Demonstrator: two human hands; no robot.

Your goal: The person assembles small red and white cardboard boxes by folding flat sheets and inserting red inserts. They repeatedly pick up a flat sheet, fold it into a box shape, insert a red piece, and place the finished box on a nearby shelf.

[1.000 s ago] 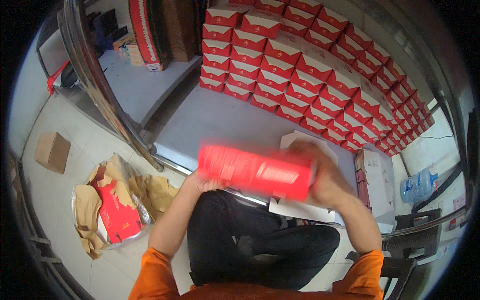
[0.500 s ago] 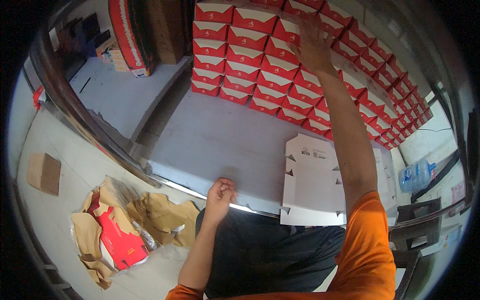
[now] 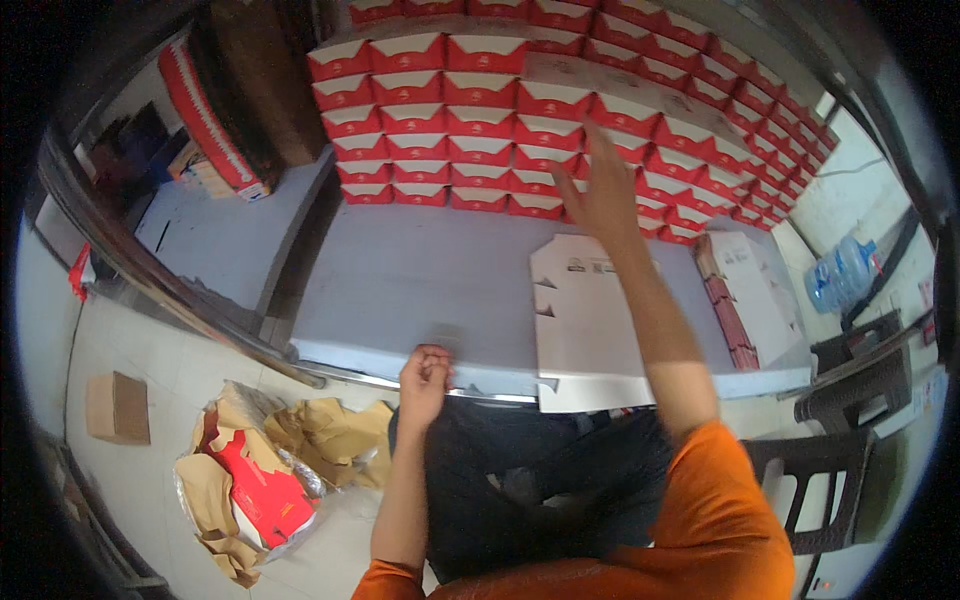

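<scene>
My right hand [image 3: 603,195] hangs in front of the stacked red-and-white cartons [image 3: 480,120], its thumb and fingers spread and nothing in them. It is slightly blurred, and I cannot tell whether it touches a carton. Below that forearm lies a white flat carton blank [image 3: 585,325] with notched edges, partly covered by the arm. My left hand [image 3: 425,385] is closed loosely, fingers curled in, at the near edge of the grey tabletop [image 3: 420,270]. Nothing shows between its fingers.
A pile of folded blanks [image 3: 745,300] sits at the table's right. Beyond are a blue water bottle [image 3: 842,273] and dark stools [image 3: 815,480]. On the floor at left lie torn brown paper [image 3: 335,435] with red blanks [image 3: 265,490] and a small brown box [image 3: 118,408].
My right hand has drawn back toward me from the top of the carton stack. The view has shifted, uncovering the folded blanks at right. My left hand stays curled near the table edge.
</scene>
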